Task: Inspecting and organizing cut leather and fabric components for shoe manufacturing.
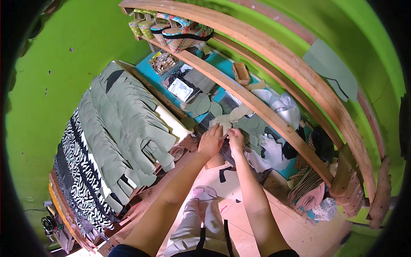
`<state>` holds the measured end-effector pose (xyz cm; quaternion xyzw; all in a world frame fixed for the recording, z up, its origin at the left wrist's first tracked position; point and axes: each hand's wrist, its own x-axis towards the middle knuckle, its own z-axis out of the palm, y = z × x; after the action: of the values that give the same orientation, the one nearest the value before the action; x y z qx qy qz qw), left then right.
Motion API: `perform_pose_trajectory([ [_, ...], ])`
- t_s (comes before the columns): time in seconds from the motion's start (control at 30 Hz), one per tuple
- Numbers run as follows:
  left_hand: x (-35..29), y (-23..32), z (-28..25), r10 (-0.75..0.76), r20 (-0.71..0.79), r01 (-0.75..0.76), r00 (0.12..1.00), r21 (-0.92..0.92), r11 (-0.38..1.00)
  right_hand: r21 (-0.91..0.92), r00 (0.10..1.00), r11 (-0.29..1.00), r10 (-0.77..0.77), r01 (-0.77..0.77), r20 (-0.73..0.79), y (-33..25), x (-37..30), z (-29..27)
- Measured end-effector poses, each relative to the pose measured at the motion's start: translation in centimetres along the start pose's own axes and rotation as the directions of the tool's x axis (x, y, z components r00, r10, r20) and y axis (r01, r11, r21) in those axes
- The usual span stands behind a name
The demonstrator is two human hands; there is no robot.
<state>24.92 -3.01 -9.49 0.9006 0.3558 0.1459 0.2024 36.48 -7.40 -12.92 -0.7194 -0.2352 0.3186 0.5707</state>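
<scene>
One green wall [51, 90] fills the left side and runs behind everything. Pinkish tan floor [299, 229] lies below. The turquoise tabletop [147, 69] runs diagonally from upper middle to lower right, largely covered with materials. Wooden rack [278, 120], its rails curved by the lens, spans above it. At left: large pile [128, 124] of grey-green cut pieces, overlapping in rows, with zebra-patterned cloth [81, 188] along its outer side. Person's pale trousers [184, 240] show at lower centre, between the forearms. Grey-green sheet [332, 70] hangs at upper right, against the wall. White, glossy material [287, 112] lies bunched on the tabletop, right of centre. Wedge sandals [186, 37], some patterned in several colours and others green with dots, stand on the rack at top. Both hands are at centre, close together, at the tabletop's near edge. Left hand [210, 141]: fingers extended and together, tips at the worked piece; firmness of hold cannot be told. Right hand [235, 140]: fingers curled, thumb and fingertips narrow, just beside the left; what is pinched is too small to tell. The pale grey-green piece [221, 121] lies at the fingertips, among similar cut pieces. Tray of metallic bits [164, 63], small brown box [241, 73] and white packet [180, 89] sit farther back.
</scene>
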Motion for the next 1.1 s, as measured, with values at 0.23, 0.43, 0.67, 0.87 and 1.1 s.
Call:
perform_pose_trajectory([
  [0.23,0.7,4.1,-3.6,-0.136,-0.139,0.094,0.981,-0.274,0.957,0.337,0.985,0.939,0.010,-0.069,0.172,-5.7,-2.5,-2.8],
  [0.43,-1.3,3.9,-6.9,-0.287,-0.098,0.187,0.953,-0.553,0.812,0.191,0.959,0.971,0.087,-0.141,0.270,-7.6,-3.3,-4.4],
  [0.67,-6.4,1.5,-12.2,-0.501,-0.088,0.320,0.861,-0.672,0.668,-0.007,0.798,0.990,0.117,-0.140,0.591,-12.5,-4.4,0.5],
  [0.87,-10.9,-4.7,-16.5,-0.582,-0.192,0.450,0.790,-0.464,0.763,0.069,0.623,0.996,-0.085,0.049,0.778,-14.6,-6.1,8.9],
  [1.1,-15.7,-7.9,-20.8,-0.613,-0.177,0.621,0.770,-0.012,0.784,-0.143,0.623,0.850,-0.246,0.506,0.742,-13.2,-7.8,15.9],
])
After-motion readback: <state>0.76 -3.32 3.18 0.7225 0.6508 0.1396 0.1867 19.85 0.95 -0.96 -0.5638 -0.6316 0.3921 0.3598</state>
